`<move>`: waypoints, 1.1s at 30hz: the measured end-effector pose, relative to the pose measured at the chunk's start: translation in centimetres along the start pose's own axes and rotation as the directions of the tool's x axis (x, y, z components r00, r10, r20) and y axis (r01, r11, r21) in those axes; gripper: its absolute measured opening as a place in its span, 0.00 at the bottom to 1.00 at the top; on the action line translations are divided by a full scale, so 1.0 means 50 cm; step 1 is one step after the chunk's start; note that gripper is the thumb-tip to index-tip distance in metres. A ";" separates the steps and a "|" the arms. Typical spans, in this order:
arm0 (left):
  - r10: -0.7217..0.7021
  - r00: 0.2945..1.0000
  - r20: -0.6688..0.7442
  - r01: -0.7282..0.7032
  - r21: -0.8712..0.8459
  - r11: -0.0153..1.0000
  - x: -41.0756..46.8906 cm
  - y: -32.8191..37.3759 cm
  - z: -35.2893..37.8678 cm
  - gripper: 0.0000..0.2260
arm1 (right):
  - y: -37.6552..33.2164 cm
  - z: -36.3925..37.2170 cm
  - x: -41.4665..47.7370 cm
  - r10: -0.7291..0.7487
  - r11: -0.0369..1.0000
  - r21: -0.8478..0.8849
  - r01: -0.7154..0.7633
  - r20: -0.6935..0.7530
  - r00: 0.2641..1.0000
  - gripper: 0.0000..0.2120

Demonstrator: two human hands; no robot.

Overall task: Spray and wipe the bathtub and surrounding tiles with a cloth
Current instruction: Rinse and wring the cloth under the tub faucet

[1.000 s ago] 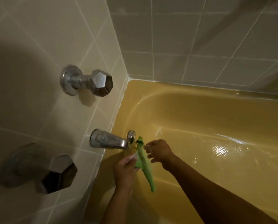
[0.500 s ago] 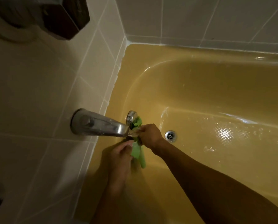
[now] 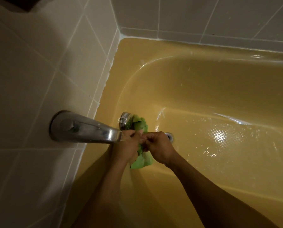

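Both forearms are reaching in from the lower edge of the view, converging over the tap end of the yellow bathtub (image 3: 203, 79). The left hand (image 3: 127, 145) is sitting just under the tip of the chrome spout (image 3: 88, 129), knuckles up, its fingers curling round the green cloth (image 3: 142, 159). The right hand (image 3: 159, 148) is lying just beside it, touching it or nearly so, its back facing the camera and its fingers and thumb curling in to pinch the same cloth. Both hands are gripping the cloth between them, bunching it into a crumpled twist.

The cloth is running through the two grips. One bunched end is sticking out above the knuckles toward the end wall of the tub, right by the round chrome overflow plate (image 3: 124, 120); whether it is touching the plate I cannot tell. The other end is hanging out below the heels of the hands, over the tub's sloping end wall. The middle of the cloth is lying hidden between the palms.

The drain (image 3: 169, 135) is peeking out just behind the right hand's knuckles on the tub floor, which is glistening wet, a textured patch catching the light. Pale wall tiles (image 3: 38, 63) are bordering the tub on the left and far sides, with the spout coming out of the left wall
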State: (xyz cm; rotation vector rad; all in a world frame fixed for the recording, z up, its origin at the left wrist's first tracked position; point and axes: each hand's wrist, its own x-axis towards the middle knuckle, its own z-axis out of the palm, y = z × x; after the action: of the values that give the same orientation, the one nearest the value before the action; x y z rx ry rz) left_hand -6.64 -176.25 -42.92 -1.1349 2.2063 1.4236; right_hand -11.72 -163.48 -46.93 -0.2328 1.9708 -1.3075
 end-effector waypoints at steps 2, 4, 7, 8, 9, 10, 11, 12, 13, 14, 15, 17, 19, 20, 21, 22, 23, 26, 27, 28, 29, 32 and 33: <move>0.048 0.998 0.046 -0.054 0.143 0.988 0.014 0.006 0.002 0.14 | 0.014 -0.009 -0.005 -0.018 0.998 -0.059 0.018 -0.002 1.000 0.12; 0.060 0.995 0.073 -0.074 0.206 0.976 0.022 0.014 0.010 0.13 | 0.024 -0.012 -0.012 -0.046 0.993 -0.110 0.042 -0.040 0.998 0.09; 0.082 0.996 0.025 -0.085 0.198 0.976 0.013 0.013 0.021 0.12 | 0.025 -0.016 -0.027 -0.023 0.999 -0.032 0.019 -0.143 0.989 0.05; 0.073 0.997 -0.007 -0.071 0.148 0.986 0.005 0.013 0.023 0.11 | 0.021 -0.019 -0.032 -0.017 1.000 -0.017 0.014 -0.170 0.985 0.05; 0.054 0.998 -0.036 -0.051 0.074 0.996 -0.007 0.016 0.023 0.10 | 0.019 -0.021 -0.037 -0.024 1.000 -0.018 0.021 -0.181 0.983 0.05; 0.027 0.998 -0.058 -0.027 0.000 1.000 -0.017 0.012 0.024 0.08 | 0.018 -0.021 -0.040 -0.045 0.999 -0.031 0.040 -0.180 0.983 0.05; -0.002 0.997 -0.073 -0.003 -0.067 0.998 -0.029 0.014 0.025 0.08 | 0.015 -0.021 -0.045 -0.081 0.996 -0.052 0.073 -0.171 0.982 0.04; -0.039 0.995 -0.088 0.026 -0.146 0.989 -0.036 0.009 0.029 0.07 | 0.012 -0.020 -0.048 -0.121 0.991 -0.078 0.110 -0.160 0.980 0.05; -0.070 0.991 -0.112 0.043 -0.233 0.972 -0.044 0.009 0.031 0.07 | 0.009 -0.018 -0.051 -0.155 0.985 -0.095 0.142 -0.152 0.976 0.05; -0.086 0.988 -0.132 0.043 -0.299 0.953 -0.046 0.003 0.032 0.06 | 0.006 -0.016 -0.053 -0.180 0.981 -0.100 0.166 -0.152 0.972 0.06; -0.096 0.985 -0.142 0.041 -0.349 0.936 -0.052 0.005 0.031 0.05 | 0.004 -0.015 -0.055 -0.198 0.978 -0.103 0.184 -0.154 0.968 0.05; -0.066 0.989 -0.129 0.015 -0.363 0.932 -0.064 0.013 0.027 0.06 | -0.004 -0.014 -0.062 -0.216 0.973 -0.115 0.200 -0.151 0.965 0.05; -0.009 0.990 -0.139 -0.029 -0.267 0.963 -0.076 0.023 0.023 0.06 | -0.012 -0.013 -0.074 -0.211 0.974 -0.115 0.193 -0.173 0.962 0.06; 0.010 0.988 -0.154 -0.046 -0.233 0.971 -0.080 0.026 0.021 0.06 | -0.017 -0.013 -0.079 -0.202 0.977 -0.116 0.181 -0.207 0.957 0.06; 0.009 0.986 -0.165 -0.046 -0.222 0.974 -0.084 0.031 0.019 0.06 | -0.022 -0.013 -0.086 -0.198 0.977 -0.128 0.170 -0.251 0.948 0.07; -0.022 0.987 -0.158 -0.023 -0.277 0.960 -0.084 0.029 0.017 0.08 | -0.026 -0.012 -0.091 -0.201 0.974 -0.158 0.160 -0.292 0.935 0.08; -0.068 0.988 -0.137 0.010 -0.385 0.923 -0.087 0.036 0.011 0.09 | -0.031 -0.012 -0.096 -0.212 0.968 -0.199 0.153 -0.318 0.924 0.08; -0.066 0.998 -0.026 0.046 -0.467 0.883 -0.088 0.042 -0.013 0.08 | -0.039 -0.017 -0.108 -0.223 0.956 -0.256 0.145 -0.306 0.926 0.06; 0.016 1.000 0.021 -0.005 -0.423 0.906 -0.089 0.042 -0.022 0.07 | -0.042 -0.022 -0.111 -0.221 0.957 -0.249 0.151 -0.279 0.935 0.05; 0.113 0.991 0.075 -0.078 -0.373 0.924 -0.087 0.040 -0.031 0.10 | -0.046 -0.027 -0.115 -0.216 0.957 -0.246 0.155 -0.245 0.945 0.05; 0.198 0.972 0.127 -0.149 -0.320 0.936 -0.083 0.037 -0.040 0.14 | -0.051 -0.034 -0.117 -0.217 0.954 -0.253 0.162 -0.208 0.954 0.05; 0.284 0.932 0.224 -0.267 -0.106 0.958 -0.067 0.013 -0.057 0.20 | -0.070 -0.059 -0.124 -0.247 0.931 -0.306 0.198 -0.133 0.960 0.06; 0.282 0.933 0.224 -0.281 -0.037 0.959 -0.061 0.007 -0.059 0.20 | -0.076 -0.068 -0.126 -0.250 0.927 -0.317 0.202 -0.117 0.961 0.06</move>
State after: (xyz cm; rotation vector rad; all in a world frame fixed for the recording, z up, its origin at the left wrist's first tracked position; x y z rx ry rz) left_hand -4.41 -177.33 -39.44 -0.6323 2.2651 1.5799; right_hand -10.47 -159.52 -39.95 -0.5361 2.3333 -1.1868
